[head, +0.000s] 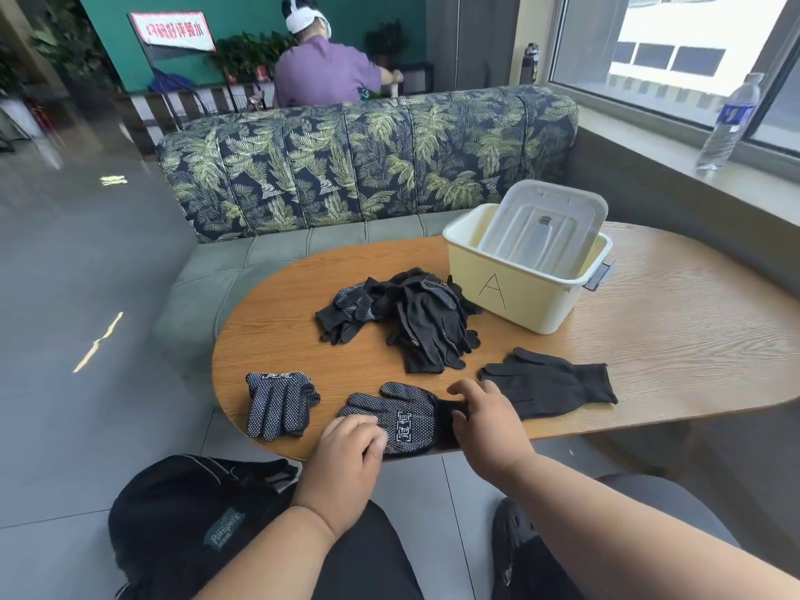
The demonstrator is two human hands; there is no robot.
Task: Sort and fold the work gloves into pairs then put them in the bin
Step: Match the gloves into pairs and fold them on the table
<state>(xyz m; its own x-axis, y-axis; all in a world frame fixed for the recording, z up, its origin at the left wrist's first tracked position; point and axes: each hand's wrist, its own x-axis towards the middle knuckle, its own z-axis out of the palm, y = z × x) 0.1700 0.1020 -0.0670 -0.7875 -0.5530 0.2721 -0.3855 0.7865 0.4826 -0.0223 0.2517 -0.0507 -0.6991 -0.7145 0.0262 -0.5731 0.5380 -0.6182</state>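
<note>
A black dotted work glove lies palm up at the table's near edge. My left hand pinches its finger end, and my right hand grips its cuff. A folded dotted pair sits to the left of it. A plain black glove lies flat to the right. Behind them is a loose heap of black gloves. The pale yellow bin marked "A" stands at the back right, with its clear lid propped inside it.
The oval wooden table ends at a leaf-patterned sofa beyond. A black bag rests by my knees. A water bottle stands on the window ledge. Another person sits far back, facing away.
</note>
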